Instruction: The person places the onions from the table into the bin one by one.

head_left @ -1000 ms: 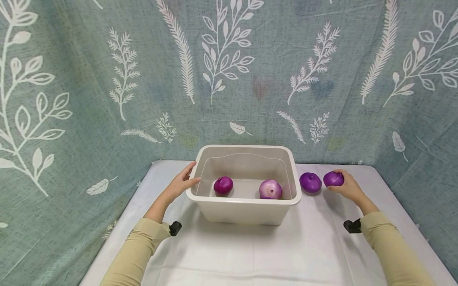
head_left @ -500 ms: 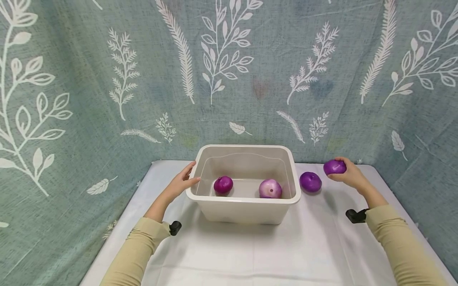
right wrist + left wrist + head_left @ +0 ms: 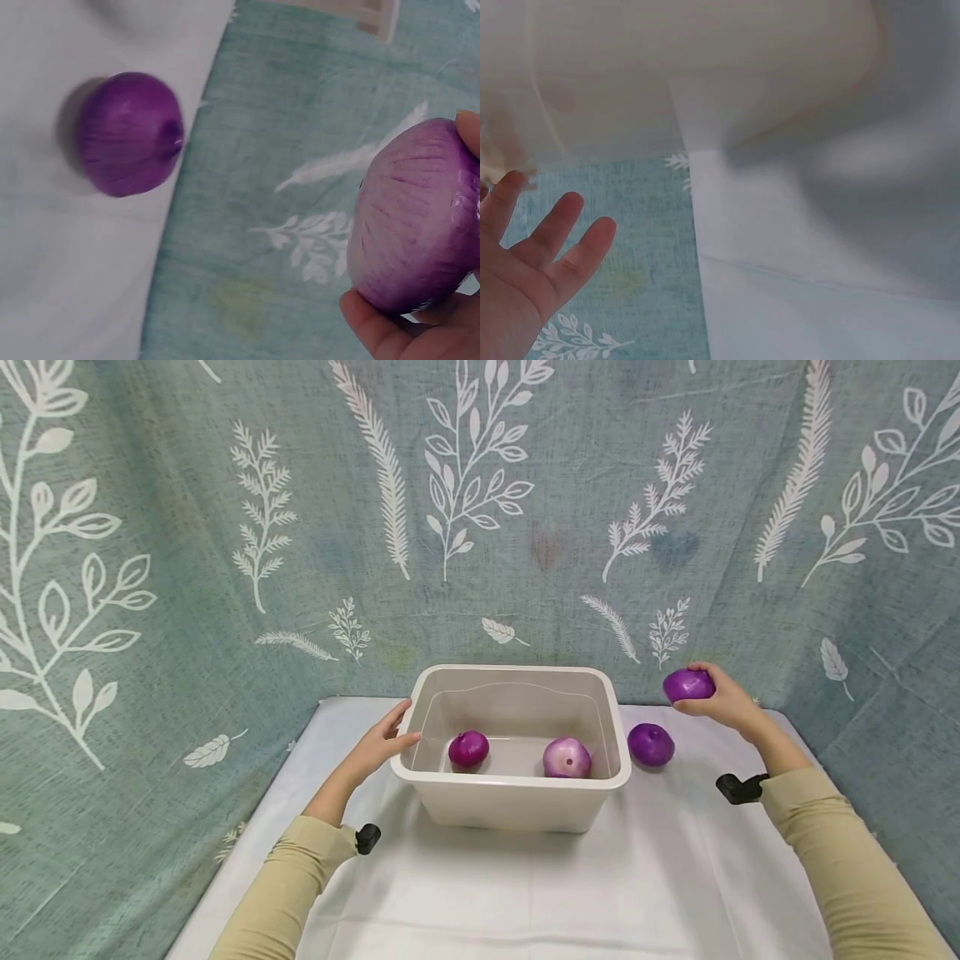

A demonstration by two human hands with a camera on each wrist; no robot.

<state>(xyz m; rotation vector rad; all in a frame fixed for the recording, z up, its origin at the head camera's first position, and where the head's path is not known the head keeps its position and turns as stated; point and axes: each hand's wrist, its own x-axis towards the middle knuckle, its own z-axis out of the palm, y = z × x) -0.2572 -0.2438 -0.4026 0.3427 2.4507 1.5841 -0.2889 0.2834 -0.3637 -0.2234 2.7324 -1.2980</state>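
Observation:
A purple onion (image 3: 687, 686) is gripped between the thumb and fingers of my right hand (image 3: 722, 697), raised above the table's back right. In the right wrist view the pale purple side of that held onion (image 3: 412, 217) shows close up. Below it on the cloth lies a second purple onion (image 3: 651, 745), just right of the bin. My left hand (image 3: 375, 743) rests with extended fingers at the left rim of the beige plastic bin (image 3: 510, 802). Inside the bin are a small dark magenta onion (image 3: 468, 749) on the left and a paler onion (image 3: 567, 757) on the right.
A white cloth (image 3: 525, 893) covers the table. Green curtains (image 3: 510, 527) with white leaf prints hang close behind the table and along both sides. The bin's walls stand up around the onions in it.
My right hand has lifted its onion off the cloth, first up and slightly right, then up and to the left. The left hand and the bin stay in place.

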